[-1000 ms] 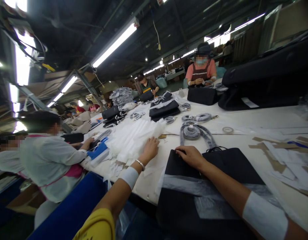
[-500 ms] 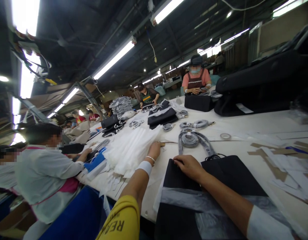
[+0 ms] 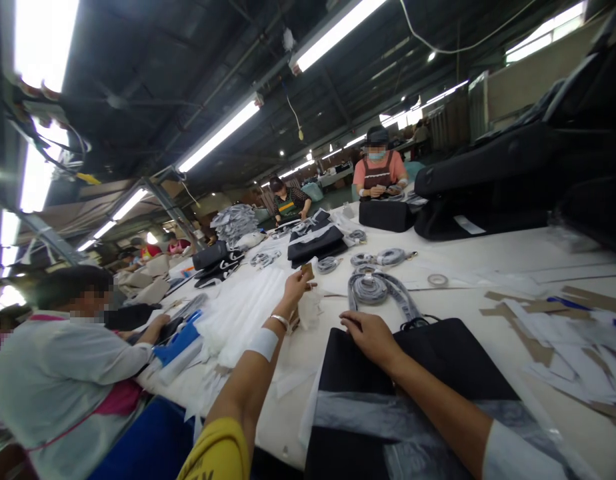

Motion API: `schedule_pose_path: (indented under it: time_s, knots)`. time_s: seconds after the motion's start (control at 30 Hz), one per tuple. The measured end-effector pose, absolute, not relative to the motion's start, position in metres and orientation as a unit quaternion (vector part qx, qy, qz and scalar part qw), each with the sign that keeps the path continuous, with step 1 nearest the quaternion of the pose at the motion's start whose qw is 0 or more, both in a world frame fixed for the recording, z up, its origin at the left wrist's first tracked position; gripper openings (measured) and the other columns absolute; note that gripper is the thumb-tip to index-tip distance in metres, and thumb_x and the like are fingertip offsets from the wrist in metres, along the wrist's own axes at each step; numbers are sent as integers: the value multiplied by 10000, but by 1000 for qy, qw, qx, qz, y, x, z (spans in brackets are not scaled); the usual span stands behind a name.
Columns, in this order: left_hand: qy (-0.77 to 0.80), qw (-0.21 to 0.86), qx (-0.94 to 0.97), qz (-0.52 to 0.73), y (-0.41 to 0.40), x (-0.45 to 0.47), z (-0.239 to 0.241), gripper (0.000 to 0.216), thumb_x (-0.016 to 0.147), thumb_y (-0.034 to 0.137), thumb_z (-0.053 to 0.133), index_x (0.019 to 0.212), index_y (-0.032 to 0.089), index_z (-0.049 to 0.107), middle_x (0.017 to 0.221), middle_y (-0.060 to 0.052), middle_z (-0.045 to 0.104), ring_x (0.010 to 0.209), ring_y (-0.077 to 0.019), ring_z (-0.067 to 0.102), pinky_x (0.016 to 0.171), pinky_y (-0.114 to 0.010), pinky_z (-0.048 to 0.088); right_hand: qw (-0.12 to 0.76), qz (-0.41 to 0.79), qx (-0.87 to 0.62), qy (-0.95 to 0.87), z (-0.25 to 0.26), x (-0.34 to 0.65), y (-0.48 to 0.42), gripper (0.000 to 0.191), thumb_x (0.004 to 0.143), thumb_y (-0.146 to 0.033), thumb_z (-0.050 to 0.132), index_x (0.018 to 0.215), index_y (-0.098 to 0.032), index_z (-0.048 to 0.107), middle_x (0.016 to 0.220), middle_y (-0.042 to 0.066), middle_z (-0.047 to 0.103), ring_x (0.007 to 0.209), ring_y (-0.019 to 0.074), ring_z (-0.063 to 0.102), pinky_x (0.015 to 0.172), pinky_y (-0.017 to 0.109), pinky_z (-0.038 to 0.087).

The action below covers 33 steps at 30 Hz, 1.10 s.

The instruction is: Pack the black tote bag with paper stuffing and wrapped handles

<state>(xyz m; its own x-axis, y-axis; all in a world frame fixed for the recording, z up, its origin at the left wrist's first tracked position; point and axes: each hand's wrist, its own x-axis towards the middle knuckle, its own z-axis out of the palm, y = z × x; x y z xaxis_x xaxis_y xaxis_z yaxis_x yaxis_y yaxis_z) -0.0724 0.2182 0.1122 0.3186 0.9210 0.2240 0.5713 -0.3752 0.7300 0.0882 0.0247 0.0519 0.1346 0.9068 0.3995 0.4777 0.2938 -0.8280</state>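
Note:
My left hand [image 3: 297, 283] is raised a little above the white table [image 3: 493, 250], pinched shut on a small brown piece of card [image 3: 307, 270], with a white foam sheet [image 3: 311, 308] hanging under it. Just left of it lies a pile of white foam sleeves [image 3: 248, 303]. My right hand [image 3: 371, 333] rests on the top edge of a flat black bag [image 3: 438, 363], fingers curled down onto the fabric. A clear plastic film [image 3: 388, 417] lies across the bag's near half.
Coiled grey straps [image 3: 371, 288] and a tape roll [image 3: 437, 280] lie beyond the bag. Brown card strips and white paper [image 3: 553, 320] litter the right. Large black bags [image 3: 488, 187] stand far right. A seated person [image 3: 63, 373] works at left; other people [image 3: 378, 170] sit across.
My left hand has lifted off the foam pile, now pinching a brown card with a white sheet. The right hand stays on the bag. The camera tilted up slightly.

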Motion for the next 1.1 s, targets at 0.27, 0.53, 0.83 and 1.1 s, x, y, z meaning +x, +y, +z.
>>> schedule_pose_path:
  time_s: [0.27,0.53,0.83,1.1]
  knots:
    - [379,419,742,360,168,-56,165,440,867,500,607,1110,134,629,1025,-109,709,826,-154,697,764,-288,565,660,229,-523,-488,65,99,28,449,850,-418,572,1232,-187,628,1206,112,667,1054,256,645,878,389,544]
    - [338,532,693,350,104,-25,163,430,818,461,692,1090,130,651,1053,-120,704,831,-173,692,794,-323,557,685,294,-438,-503,74,96,24,512,816,-452,662,1272,-226,606,1334,87,604,1225,257,555,1031,446,468]
    - [440,388,735,340,103,-32,155,551,864,293,614,1383,179,465,1381,-169,540,939,-205,686,774,-321,571,714,430,-409,-372,58,98,36,458,686,-505,754,978,-153,730,867,72,756,800,264,713,754,416,619]
    - [288,127,908,277,87,-43,150,287,886,301,610,1160,267,689,1283,-52,635,1096,-210,626,820,-278,552,675,279,-489,-477,54,102,36,354,779,-390,668,1058,-176,715,1065,95,739,1020,285,681,941,432,536]
